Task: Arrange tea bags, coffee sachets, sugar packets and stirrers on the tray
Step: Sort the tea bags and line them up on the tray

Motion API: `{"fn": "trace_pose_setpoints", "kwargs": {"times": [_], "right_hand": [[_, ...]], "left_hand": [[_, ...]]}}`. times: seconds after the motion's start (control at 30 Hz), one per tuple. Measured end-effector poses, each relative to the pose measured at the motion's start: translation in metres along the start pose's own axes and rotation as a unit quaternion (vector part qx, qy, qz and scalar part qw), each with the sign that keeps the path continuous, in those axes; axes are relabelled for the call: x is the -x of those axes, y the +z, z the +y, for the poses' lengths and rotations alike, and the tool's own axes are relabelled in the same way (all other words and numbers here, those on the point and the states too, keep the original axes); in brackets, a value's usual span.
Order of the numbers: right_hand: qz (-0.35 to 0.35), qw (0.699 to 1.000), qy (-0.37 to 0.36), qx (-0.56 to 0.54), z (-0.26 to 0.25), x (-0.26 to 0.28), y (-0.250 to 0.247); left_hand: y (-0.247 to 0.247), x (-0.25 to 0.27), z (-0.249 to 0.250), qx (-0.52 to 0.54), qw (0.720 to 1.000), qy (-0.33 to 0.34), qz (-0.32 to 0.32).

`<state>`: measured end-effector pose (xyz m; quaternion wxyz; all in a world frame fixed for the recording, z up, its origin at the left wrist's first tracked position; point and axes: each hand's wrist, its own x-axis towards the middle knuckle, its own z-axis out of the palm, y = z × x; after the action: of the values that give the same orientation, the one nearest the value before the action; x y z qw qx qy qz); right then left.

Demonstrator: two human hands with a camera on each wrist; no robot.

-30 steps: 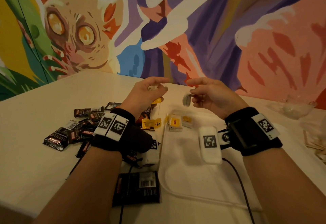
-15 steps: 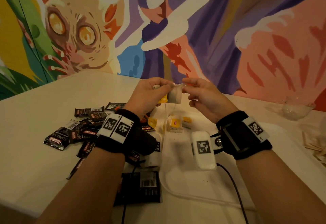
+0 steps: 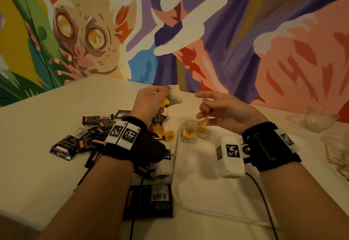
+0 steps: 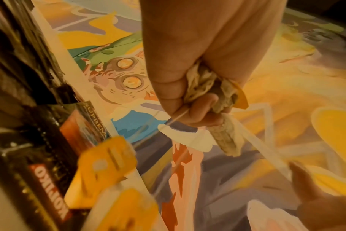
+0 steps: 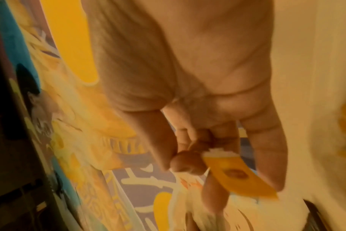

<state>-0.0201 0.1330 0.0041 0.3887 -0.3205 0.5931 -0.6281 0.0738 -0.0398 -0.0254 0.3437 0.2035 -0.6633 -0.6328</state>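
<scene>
Left hand (image 3: 151, 101): raised above the table, fingers curling round a crumpled tea bag (image 3: 174, 96); in the left wrist view the bag (image 4: 207, 87) is bunching out of the fist and a thin string (image 4: 180, 115) is trailing from it.
Right hand (image 3: 226, 111): hovering over the far end of the tray, thumb and fingertips pinching a yellow tea tag (image 3: 204, 121); in the right wrist view the tag (image 5: 239, 173) is sticking out past the fingers, the other fingers hanging loosely.
Tray (image 3: 198, 192): white, lying on the table under the right forearm; landmark for the rest.
Large dark sachet (image 3: 149, 202): lying flat just beside the tray's near left corner, barcode facing up.
Coffee sachets (image 3: 85, 141): dark packets lying in a loose, overlapping heap, left of the tray.
Tea bags on tray (image 3: 189, 134): two small bags with yellow tags sitting at the tray's far end, below the right hand.
Loose yellow tags (image 3: 169, 135): lying just off the tray's far left edge.
Stirrers (image 3: 338, 161): pale wooden sticks lying right of the tray, partly cut off at the picture edge.
Clear bowl (image 3: 319, 120): sitting right of the tray and farther back; contents too blurred to tell.
Table (image 3: 37, 173): pale top, carrying everything.
Mural wall (image 3: 94, 37): painted wide-eyed animal, standing beyond the tray.
</scene>
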Motion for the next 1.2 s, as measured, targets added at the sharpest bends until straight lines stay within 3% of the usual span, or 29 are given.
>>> {"fn": "trace_pose_setpoints", "kwargs": {"times": [0.33,0.43,0.53,0.83,1.0,1.2], "right_hand": [[0.074,0.989,-0.126,-0.004,-0.017,0.01,-0.014],[0.129,0.976,-0.16,0.072,-0.02,0.008,0.0],[0.133,0.963,-0.177,0.156,-0.019,0.005,0.018],[0.16,0.966,-0.049,0.195,-0.012,-0.022,0.04],[0.214,0.939,0.014,0.27,0.001,-0.026,0.015],[0.192,0.9,0.19,0.342,0.016,-0.019,-0.016]], "left_hand": [[0.0,0.0,0.0,-0.003,1.0,-0.011,0.0],[0.002,0.002,0.002,0.012,1.0,-0.008,-0.013],[0.005,0.004,0.003,0.025,0.999,-0.009,-0.041],[0.007,0.013,0.005,-0.01,0.991,0.0,-0.133],[0.009,0.013,0.005,-0.029,0.991,-0.016,-0.126],[0.007,0.011,0.006,0.022,0.993,-0.061,-0.099]]}}
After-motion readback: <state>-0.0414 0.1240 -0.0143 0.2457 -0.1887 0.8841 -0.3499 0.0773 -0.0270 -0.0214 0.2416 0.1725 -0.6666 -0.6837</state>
